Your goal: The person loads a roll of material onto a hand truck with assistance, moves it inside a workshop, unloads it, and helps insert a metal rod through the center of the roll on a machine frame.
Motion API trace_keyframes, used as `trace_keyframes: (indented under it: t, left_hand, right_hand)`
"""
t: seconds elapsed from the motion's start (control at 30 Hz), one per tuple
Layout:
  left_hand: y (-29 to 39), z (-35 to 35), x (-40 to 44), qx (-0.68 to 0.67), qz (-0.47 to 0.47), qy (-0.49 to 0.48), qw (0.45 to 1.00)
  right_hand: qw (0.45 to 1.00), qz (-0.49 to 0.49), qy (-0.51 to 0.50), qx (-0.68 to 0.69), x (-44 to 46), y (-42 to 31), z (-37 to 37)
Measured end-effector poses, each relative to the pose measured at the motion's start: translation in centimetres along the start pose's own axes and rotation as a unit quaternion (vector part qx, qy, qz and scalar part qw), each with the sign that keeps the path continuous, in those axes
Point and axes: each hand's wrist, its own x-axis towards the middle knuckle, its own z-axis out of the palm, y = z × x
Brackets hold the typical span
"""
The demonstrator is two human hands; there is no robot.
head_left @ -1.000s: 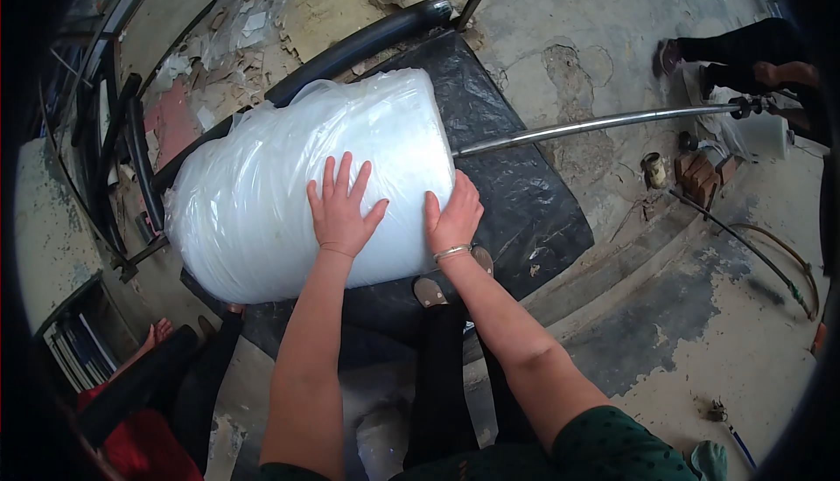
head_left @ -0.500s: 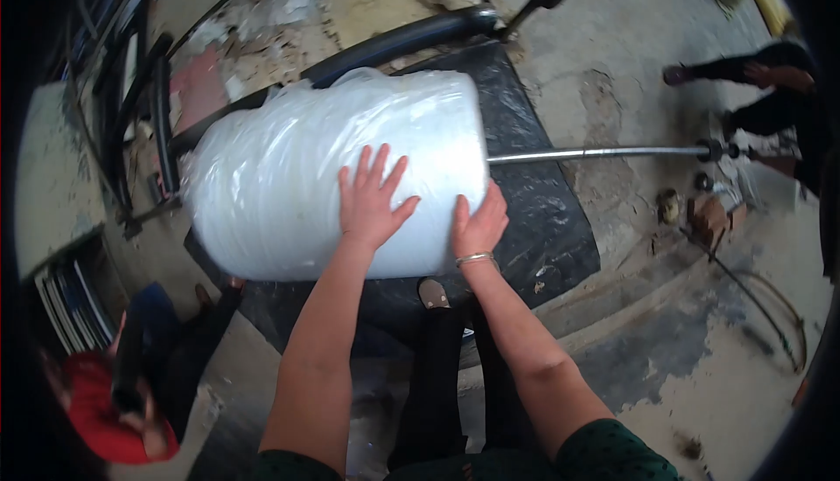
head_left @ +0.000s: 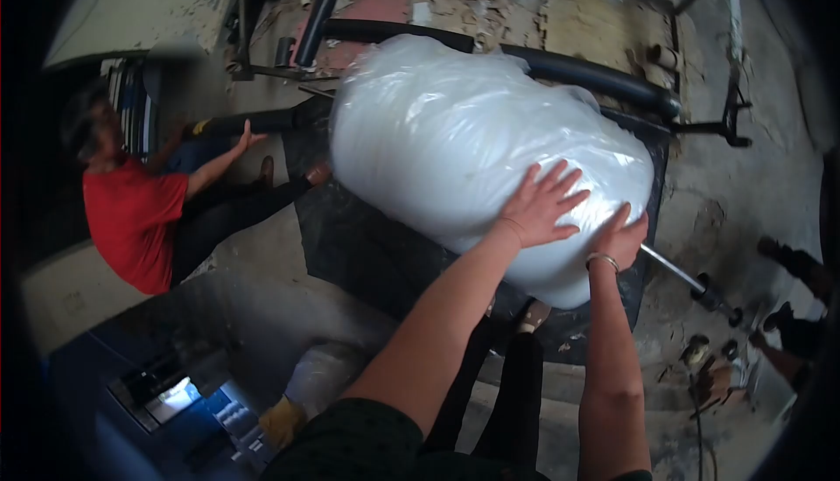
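A large roll of clear plastic film (head_left: 455,144) lies on a black sheet (head_left: 367,249) in front of me, its surface wrinkled and shiny. My left hand (head_left: 542,208) is flat on top of the roll near its right end, fingers spread. Just right of it, my right hand (head_left: 619,240) rests against the roll's end edge with the thumb apart; the other fingers are partly hidden. From that end sticks out a metal rod (head_left: 669,264), which carries a dark collar (head_left: 710,296).
At left, a person in a red shirt (head_left: 136,223) has a hand by a dark tube (head_left: 249,122) at the roll's far end. Another person's arm (head_left: 779,360) is near the rod at right. Behind the roll run black padded bars (head_left: 586,79) and scraps (head_left: 499,26).
My view has swung left, so the roll now appears further right and slanted. The red-shirted person is more fully visible, with the dark tube now lined up with the roll. Both my hands stay on the roll.
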Motion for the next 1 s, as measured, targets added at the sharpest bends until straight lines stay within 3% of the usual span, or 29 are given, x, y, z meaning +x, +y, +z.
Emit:
trace_keyframes:
  t: [0.73,1.0]
  left_hand:
    - [-0.3,-1.1,-0.1,-0.020,-0.001,-0.005,1.000]
    - [-0.3,-0.9,1.2,-0.023,-0.050,0.046,0.997]
  right_hand:
    - [0.999,0.001,-0.031,-0.034,0.3,-1.0,-0.3]
    - [0.996,-0.055,-0.010,-0.062,2.5,-2.6,0.3]
